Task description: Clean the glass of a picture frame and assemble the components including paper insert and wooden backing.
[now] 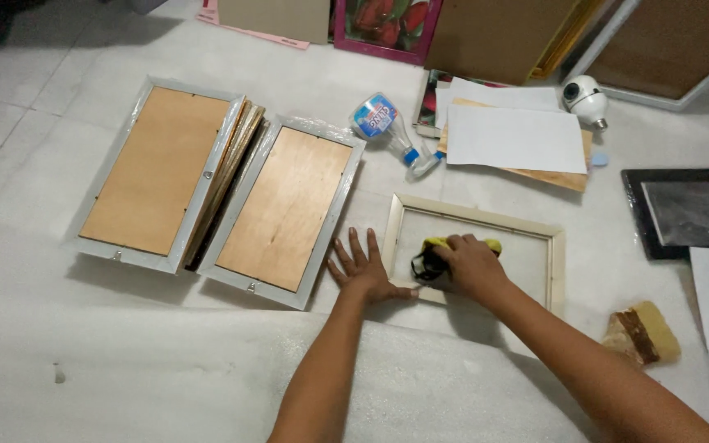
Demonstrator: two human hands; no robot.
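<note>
A pale wooden picture frame point(557, 261) with a glass pane lies flat on the white floor covering. My right hand point(473, 264) presses a yellow and black cloth point(429, 261) onto the glass near the frame's left side. My left hand point(364, 267) lies flat with fingers spread on the floor, its thumb against the frame's lower left corner. A clear spray bottle point(387, 125) with a blue label lies on its side just beyond the frame.
Two silver frames point(285, 212) lie face down at the left with thin boards stacked between them. White sheets on a board point(515, 138), a white bulb-like device point(585, 98), a black-framed picture point(686, 212), a brown-yellow sponge point(641, 333) and leaning frames point(387, 25) surround the spot.
</note>
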